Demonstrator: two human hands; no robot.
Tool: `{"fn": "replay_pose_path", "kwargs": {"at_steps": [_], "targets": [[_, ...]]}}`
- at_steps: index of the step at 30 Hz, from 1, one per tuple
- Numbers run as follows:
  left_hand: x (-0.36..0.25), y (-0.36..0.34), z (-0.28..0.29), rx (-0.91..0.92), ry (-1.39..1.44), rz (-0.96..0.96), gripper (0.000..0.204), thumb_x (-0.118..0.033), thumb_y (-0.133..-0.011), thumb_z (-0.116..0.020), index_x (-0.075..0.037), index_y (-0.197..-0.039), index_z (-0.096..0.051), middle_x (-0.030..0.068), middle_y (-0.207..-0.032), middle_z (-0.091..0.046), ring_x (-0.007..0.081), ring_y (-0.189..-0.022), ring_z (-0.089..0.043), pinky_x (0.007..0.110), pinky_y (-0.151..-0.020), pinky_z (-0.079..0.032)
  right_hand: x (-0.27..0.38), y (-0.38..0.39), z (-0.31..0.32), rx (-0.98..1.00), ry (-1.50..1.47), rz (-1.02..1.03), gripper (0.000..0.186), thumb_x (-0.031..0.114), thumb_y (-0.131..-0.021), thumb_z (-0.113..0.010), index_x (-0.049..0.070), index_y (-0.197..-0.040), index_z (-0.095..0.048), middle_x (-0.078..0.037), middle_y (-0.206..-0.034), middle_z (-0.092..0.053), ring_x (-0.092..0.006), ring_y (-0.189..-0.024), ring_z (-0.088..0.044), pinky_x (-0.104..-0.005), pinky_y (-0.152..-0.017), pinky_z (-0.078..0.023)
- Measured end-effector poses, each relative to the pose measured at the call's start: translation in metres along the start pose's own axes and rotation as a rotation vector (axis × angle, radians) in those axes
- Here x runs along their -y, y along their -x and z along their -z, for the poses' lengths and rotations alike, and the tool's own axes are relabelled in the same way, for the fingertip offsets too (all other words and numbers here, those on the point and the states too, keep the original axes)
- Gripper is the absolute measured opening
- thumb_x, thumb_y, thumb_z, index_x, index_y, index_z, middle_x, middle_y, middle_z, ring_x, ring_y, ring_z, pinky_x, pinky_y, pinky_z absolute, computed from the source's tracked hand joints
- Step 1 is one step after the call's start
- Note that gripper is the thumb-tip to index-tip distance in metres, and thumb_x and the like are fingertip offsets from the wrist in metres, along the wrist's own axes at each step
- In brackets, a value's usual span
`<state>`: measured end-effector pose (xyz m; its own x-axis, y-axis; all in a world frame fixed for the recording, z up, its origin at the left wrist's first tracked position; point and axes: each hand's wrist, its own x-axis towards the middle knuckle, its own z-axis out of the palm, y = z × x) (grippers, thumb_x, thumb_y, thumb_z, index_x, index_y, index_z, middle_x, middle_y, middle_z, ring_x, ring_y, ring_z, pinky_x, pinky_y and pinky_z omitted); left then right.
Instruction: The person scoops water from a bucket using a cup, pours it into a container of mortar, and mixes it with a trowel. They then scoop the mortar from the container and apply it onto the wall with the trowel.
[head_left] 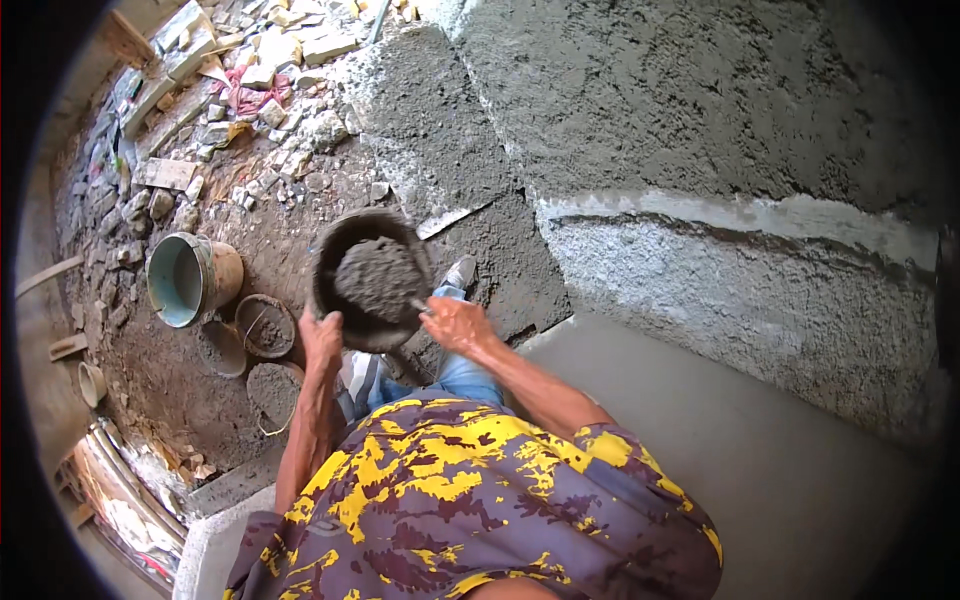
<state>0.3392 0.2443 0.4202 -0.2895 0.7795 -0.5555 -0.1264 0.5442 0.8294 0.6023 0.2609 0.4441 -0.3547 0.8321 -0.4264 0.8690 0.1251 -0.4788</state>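
A round black basin [400,232] is held tilted in front of my legs, with a heap of wet grey mortar [378,278] inside. My left hand [322,342] is closed on the basin's near left rim, thumb on the inside. At the right rim, my right hand [460,325] is closed round what looks like a trowel [421,305]; only a short grey stem shows, and its blade is hidden. Fresh grey mortar coats the wall [690,90] to the right.
A bucket [222,276] with a pale inside stands left of the basin. Nearer me are a small round pail [266,326] and a mortar-filled container [273,392]. Broken bricks and rubble [290,60] cover the far left ground. A smooth grey slab [640,390] lies at my right.
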Motion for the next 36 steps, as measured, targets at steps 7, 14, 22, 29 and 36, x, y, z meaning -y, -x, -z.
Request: {"fn": "replay_pose_path", "kwargs": {"at_steps": [7, 14, 22, 29, 36], "targets": [[0.022, 0.038, 0.068, -0.325, 0.316, 0.058, 0.046, 0.004, -0.076, -0.051, 0.0, -0.122, -0.055, 0.0045, -0.098, -0.064, 0.0163, -0.075, -0.061, 0.031, -0.067, -0.051, 0.06, -0.012, 0.027, 0.26, -0.448, 0.345, 0.037, 0.038, -0.093, -0.053, 0.003, -0.098, -0.06, -0.021, -0.077, -0.063, -0.0314, -0.072, -0.065, -0.0464, -0.069, -0.051], [0.044, 0.039, 0.089, -0.551, -0.107, 0.231, 0.047, 0.004, -0.069, -0.052, 0.002, -0.116, -0.056, 0.0032, -0.087, -0.058, 0.0138, -0.069, -0.054, 0.027, -0.057, -0.045, -0.207, -0.044, 0.142, 0.388, -0.879, 0.186, 0.039, 0.035, -0.092, -0.058, 0.001, -0.113, -0.061, -0.013, -0.099, -0.065, -0.0265, -0.084, -0.065, -0.0349, -0.076, -0.055], [0.053, 0.018, 0.018, -0.317, -0.098, 0.224, 0.038, 0.003, -0.072, -0.054, -0.001, -0.109, -0.059, 0.0026, -0.085, -0.059, 0.0141, -0.066, -0.055, 0.028, -0.057, -0.045, -0.159, 0.1, 0.38, -0.666, -0.269, -0.378, 0.033, 0.032, -0.096, -0.059, 0.004, -0.079, -0.053, 0.0, -0.066, -0.053, -0.0081, -0.053, -0.044, -0.0266, -0.052, -0.04], [-0.011, -0.013, -0.087, 0.078, -0.107, -0.006, 0.035, 0.001, -0.075, -0.053, 0.001, -0.109, -0.06, 0.0007, -0.08, -0.06, 0.0082, -0.062, -0.05, 0.025, -0.053, -0.041, -0.093, 0.025, 0.167, -0.196, 0.406, -0.038, 0.015, 0.016, -0.085, -0.055, 0.005, -0.091, -0.064, -0.014, -0.076, -0.06, -0.0285, -0.07, -0.065, -0.0404, -0.06, -0.054], [-0.042, -0.016, -0.073, 0.206, -0.088, -0.038, 0.041, 0.002, -0.077, -0.051, 0.002, -0.117, -0.059, 0.0028, -0.092, -0.064, 0.0116, -0.074, -0.056, 0.026, -0.068, -0.048, -0.044, -0.005, 0.058, 0.085, 0.213, -0.211, 0.024, 0.024, -0.087, -0.058, 0.0, -0.084, -0.062, -0.017, -0.078, -0.065, -0.036, -0.078, -0.068, -0.0473, -0.066, -0.054]]}}
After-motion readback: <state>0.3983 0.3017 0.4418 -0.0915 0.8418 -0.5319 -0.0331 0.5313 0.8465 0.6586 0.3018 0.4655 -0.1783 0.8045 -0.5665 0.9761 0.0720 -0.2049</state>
